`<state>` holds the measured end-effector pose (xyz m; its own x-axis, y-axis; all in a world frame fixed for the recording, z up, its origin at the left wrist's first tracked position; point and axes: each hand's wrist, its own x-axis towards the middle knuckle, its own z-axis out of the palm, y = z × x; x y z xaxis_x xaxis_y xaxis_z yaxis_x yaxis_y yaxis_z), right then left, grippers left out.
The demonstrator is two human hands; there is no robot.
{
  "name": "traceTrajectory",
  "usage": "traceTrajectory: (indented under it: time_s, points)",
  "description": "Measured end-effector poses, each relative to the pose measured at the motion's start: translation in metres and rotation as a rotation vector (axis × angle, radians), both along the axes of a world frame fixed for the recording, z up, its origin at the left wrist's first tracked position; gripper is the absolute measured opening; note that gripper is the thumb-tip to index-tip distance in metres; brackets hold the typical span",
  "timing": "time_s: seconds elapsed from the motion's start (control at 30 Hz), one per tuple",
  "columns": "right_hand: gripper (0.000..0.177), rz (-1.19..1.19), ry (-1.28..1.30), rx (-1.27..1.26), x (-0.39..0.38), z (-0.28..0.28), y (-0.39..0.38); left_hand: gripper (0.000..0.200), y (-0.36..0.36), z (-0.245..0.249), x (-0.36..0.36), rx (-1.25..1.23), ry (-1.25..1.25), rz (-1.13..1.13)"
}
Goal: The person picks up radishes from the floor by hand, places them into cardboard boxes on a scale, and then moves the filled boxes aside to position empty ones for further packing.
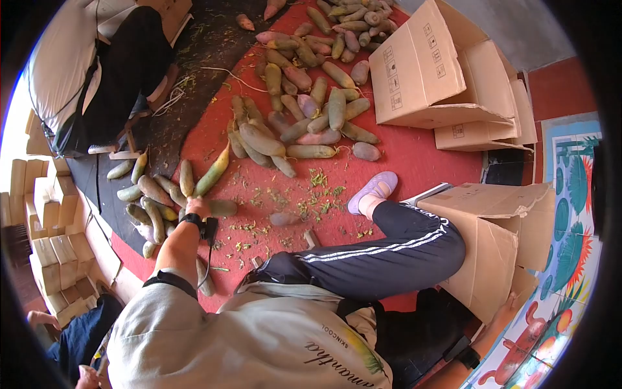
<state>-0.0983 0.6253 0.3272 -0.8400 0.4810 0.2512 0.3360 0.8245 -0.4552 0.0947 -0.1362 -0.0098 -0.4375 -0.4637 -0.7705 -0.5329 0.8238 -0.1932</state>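
Note:
My left hand (pixel 199 207) reaches down to the red floor covering, its fingers closed around the end of a long green radish (pixel 214 172). Another radish (pixel 186 176) meets it at the hand, and one more green radish (pixel 223 207) lies just right of the fingers. Beside the wrist is a loose group of green and pinkish radishes (pixel 155 220). At the lower right, my right hand (pixel 507 310) grips the edge of an open cardboard box (pixel 483 259) standing by my knee; its fingertips are partly hidden.
A large radish pile (pixel 311 97) spreads beyond my foot. More cardboard boxes (pixel 414 71) stand at the upper right. Leaf scraps (pixel 317 194) litter the floor. One person (pixel 110 84) sits at the upper left, another (pixel 84 337) at the lower left, near stacked cartons (pixel 55 259).

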Motion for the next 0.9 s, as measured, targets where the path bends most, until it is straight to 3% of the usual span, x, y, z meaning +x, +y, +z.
traceTrajectory:
  time_s: [0.03, 0.1, 0.13, 0.17, 0.2, 0.23, 0.37, 0.5, 0.57, 0.67, 0.77, 0.8, 0.9]
  points:
    - [0.037, -0.001, -0.001, 0.001, -0.001, -0.001, 0.003, 0.044, -0.003, -0.013, 0.01, 0.001, -0.001, -0.001]
    - [0.036, 0.005, 0.004, -0.015, 0.0, -0.002, 0.008, 0.052, -0.016, -0.066, 0.04, -0.005, -0.094, 0.235]
    - [0.036, 0.003, 0.004, -0.014, 0.0, 0.0, 0.002, 0.053, -0.019, -0.084, 0.055, 0.045, -0.073, 0.176]
    - [0.036, -0.003, -0.003, -0.006, 0.0, 0.004, -0.01, 0.049, -0.013, -0.078, 0.057, 0.133, -0.015, 0.028]
    - [0.035, -0.009, -0.01, 0.001, 0.0, 0.005, -0.017, 0.049, -0.007, -0.068, 0.061, 0.155, 0.029, 0.155]
    - [0.035, -0.011, -0.007, 0.0, 0.0, 0.005, -0.016, 0.05, 0.012, -0.019, 0.046, 0.176, 0.075, 0.283]
    - [0.033, 0.006, 0.051, -0.025, 0.0, 0.0, -0.009, 0.052, 0.034, -0.006, 0.04, 0.013, 0.122, 0.263]
    - [0.033, 0.01, 0.126, 0.036, 0.001, -0.004, -0.02, 0.044, 0.05, 0.035, 0.021, 0.122, 0.181, 0.232]
    - [0.033, 0.06, 0.129, 0.082, 0.002, -0.004, -0.019, 0.037, 0.05, 0.034, 0.019, 0.108, 0.187, 0.21]
    - [0.032, 0.132, 0.13, 0.169, 0.002, -0.005, -0.024, 0.034, 0.046, 0.002, 0.026, 0.104, 0.279, 0.519]
    - [0.034, 0.156, 0.114, 0.191, 0.003, -0.006, -0.025, 0.037, 0.048, 0.023, 0.007, 0.175, 0.161, 0.405]
    - [0.037, 0.159, 0.095, 0.179, 0.003, -0.006, -0.024, 0.041, 0.042, -0.002, 0.007, 0.176, 0.104, 0.341]
    - [0.033, 0.184, 0.131, 0.159, 0.005, -0.001, -0.044, 0.051, 0.049, 0.021, -0.015, 0.247, 0.132, 0.359]
